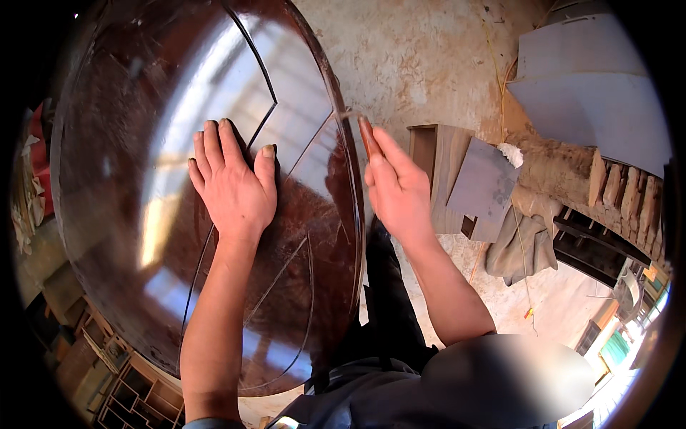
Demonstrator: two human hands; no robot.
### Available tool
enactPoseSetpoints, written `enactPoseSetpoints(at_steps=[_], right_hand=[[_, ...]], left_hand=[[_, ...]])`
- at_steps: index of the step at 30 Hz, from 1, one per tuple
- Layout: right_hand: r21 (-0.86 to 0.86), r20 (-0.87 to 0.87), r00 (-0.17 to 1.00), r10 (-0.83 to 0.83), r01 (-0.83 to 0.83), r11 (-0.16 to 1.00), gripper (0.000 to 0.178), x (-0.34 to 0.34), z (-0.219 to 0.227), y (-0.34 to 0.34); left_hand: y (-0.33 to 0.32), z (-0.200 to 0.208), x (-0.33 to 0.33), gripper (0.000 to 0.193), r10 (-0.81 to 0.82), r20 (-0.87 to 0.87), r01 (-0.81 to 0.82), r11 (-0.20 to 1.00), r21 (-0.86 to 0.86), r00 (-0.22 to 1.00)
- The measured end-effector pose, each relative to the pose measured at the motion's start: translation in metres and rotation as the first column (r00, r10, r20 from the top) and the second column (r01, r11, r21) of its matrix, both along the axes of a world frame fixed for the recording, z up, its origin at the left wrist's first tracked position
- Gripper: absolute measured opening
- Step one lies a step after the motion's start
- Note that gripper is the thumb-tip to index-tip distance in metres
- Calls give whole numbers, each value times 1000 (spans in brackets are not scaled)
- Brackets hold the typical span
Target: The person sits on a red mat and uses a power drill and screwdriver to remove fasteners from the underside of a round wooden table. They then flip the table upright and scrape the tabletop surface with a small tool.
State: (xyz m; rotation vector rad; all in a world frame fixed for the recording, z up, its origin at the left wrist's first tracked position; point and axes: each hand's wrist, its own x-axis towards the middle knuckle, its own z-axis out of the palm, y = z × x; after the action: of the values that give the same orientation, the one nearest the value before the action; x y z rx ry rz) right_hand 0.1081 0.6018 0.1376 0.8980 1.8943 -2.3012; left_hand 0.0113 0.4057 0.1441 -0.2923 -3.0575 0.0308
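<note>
A large, glossy dark reddish-brown round panel (128, 214), like a tabletop, fills the left half of the view, with dark grooved lines across its face and bright window reflections. My left hand (236, 182) lies flat on it, palm down, fingers extended and thumb out to the side, beside one groove. Just off the panel's right edge, my right hand (399, 189) is closed around a tool with a reddish-brown handle (368, 136). Its thin tip reaches to the panel's rim; the exact kind of tool is too small and blurred to make out.
On the worn floor (414, 57) at right stand a wooden box (443, 171) and a grey board (484, 187). Near them lie a grey cloth (520, 243) and a dark rack (593, 250). Large grey sheets (586, 107) stand far right; wooden frames (139, 393) sit lower left.
</note>
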Motion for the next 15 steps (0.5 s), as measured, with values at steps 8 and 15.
enactPoseSetpoints(at_steps=[8, 15], right_hand=[[153, 87, 994, 60, -73, 986, 40, -14, 15, 1], [302, -25, 998, 62, -52, 952, 38, -21, 11, -5]], left_hand=[[0, -2, -1, 66, -7, -17, 7, 1000, 5, 1000], [1, -2, 0, 65, -13, -25, 13, 1000, 9, 1000]])
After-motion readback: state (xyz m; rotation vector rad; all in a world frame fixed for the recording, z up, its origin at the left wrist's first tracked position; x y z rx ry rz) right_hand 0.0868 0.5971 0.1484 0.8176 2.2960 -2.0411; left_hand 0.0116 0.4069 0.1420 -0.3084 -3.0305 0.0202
